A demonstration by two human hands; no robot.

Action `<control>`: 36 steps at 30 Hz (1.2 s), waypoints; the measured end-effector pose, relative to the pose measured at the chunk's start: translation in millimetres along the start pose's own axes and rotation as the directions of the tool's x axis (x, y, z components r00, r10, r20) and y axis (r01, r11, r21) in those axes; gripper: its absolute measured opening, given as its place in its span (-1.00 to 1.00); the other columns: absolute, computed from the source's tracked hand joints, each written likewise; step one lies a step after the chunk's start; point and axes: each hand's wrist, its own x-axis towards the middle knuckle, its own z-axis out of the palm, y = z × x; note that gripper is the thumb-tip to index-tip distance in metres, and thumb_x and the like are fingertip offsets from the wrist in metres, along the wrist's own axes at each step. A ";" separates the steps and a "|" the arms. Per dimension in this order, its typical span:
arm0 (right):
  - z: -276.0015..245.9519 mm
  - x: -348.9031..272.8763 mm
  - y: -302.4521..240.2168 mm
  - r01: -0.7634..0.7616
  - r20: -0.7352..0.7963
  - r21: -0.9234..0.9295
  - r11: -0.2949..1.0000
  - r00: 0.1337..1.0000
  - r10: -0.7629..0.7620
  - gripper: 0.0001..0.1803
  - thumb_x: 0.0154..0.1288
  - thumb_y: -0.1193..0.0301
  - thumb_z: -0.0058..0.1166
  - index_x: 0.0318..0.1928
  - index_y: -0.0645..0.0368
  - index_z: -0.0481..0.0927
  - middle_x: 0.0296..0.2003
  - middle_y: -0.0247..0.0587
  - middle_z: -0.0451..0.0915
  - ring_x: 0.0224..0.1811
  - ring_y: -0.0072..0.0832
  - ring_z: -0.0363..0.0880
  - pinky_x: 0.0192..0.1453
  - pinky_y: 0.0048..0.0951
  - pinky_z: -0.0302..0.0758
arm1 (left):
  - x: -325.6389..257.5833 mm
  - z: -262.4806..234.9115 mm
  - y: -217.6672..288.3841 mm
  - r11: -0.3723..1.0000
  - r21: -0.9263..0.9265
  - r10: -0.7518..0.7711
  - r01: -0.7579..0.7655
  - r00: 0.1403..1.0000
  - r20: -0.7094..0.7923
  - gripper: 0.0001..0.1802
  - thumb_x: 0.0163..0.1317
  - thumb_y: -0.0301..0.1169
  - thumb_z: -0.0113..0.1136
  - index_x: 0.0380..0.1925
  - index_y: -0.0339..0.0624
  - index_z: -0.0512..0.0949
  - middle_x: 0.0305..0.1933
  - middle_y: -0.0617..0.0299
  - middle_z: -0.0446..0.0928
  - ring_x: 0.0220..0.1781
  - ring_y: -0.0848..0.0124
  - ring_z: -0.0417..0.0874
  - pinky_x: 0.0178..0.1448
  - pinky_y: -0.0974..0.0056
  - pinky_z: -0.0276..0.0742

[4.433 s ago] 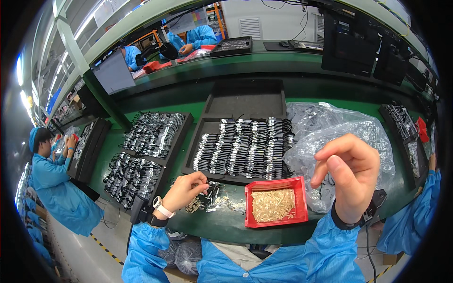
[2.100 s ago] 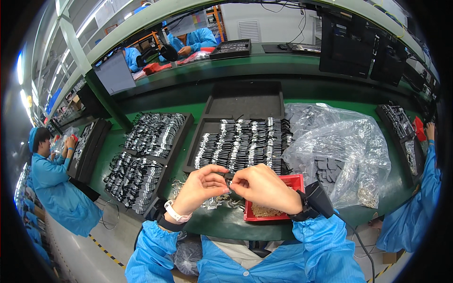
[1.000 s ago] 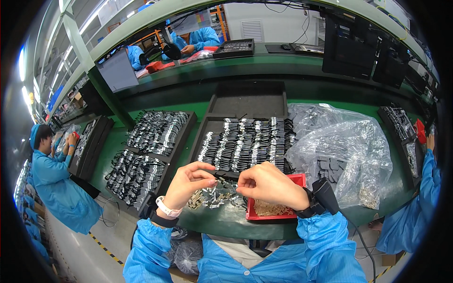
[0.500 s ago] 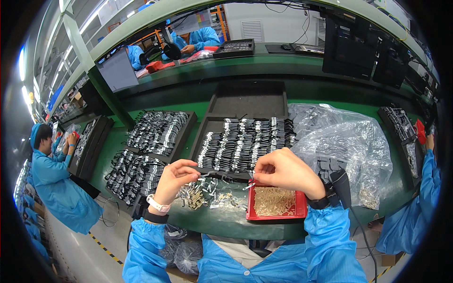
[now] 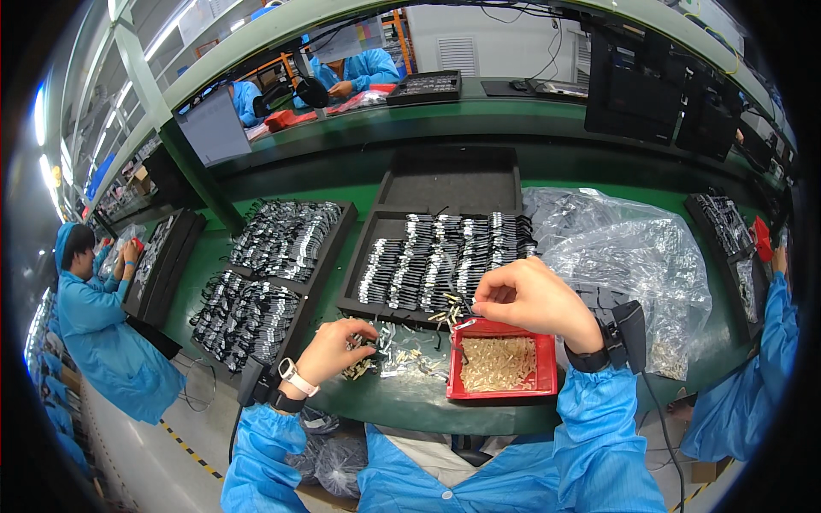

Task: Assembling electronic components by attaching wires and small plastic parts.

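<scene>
My left hand (image 5: pixel 335 352) is low over a loose pile of small pale and silvery metal pieces (image 5: pixel 360 368), its fingers bent inward and closed; whatever they hold is hidden. Above the back edge of a red bin (image 5: pixel 502 396), my right hand (image 5: pixel 532 297) has thumb and fingers drawn together in a pinch. A small silvery piece (image 5: pixel 464 324) shows just below those fingertips, and I cannot make out whether it is held. Small brass-coloured pieces (image 5: pixel 499 363) fill the red bin. Behind my hands, a black foam tray (image 5: pixel 366 224) holds rows of black-and-silver parts (image 5: pixel 436 265).
More black-and-silver parts (image 5: pixel 286 235) fill trays on the left. A clear plastic bag (image 5: pixel 637 248) lies on the right of the green table (image 5: pixel 402 417). A cable (image 5: pixel 657 427) hangs from my right wrist. Co-workers (image 5: pixel 115 316) stand at both sides.
My left hand has come down and slightly outward to the loose pieces. My right hand has shifted right and a little away from me, uncovering more of the red bin's back edge.
</scene>
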 end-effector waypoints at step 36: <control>-29.6 -27.0 -22.1 0.019 -0.201 0.102 0.995 0.980 0.002 -0.88 0.00 0.47 0.11 -0.49 0.29 0.54 -0.61 -0.21 0.55 -0.55 -0.54 0.56 -0.41 -0.56 0.46 | 21.6 56.4 33.9 0.933 0.230 0.321 -0.277 0.930 -0.180 -0.62 -0.01 -0.54 0.12 -0.10 -0.21 0.42 -0.08 0.08 0.45 -0.25 0.17 0.56 -0.25 0.23 0.51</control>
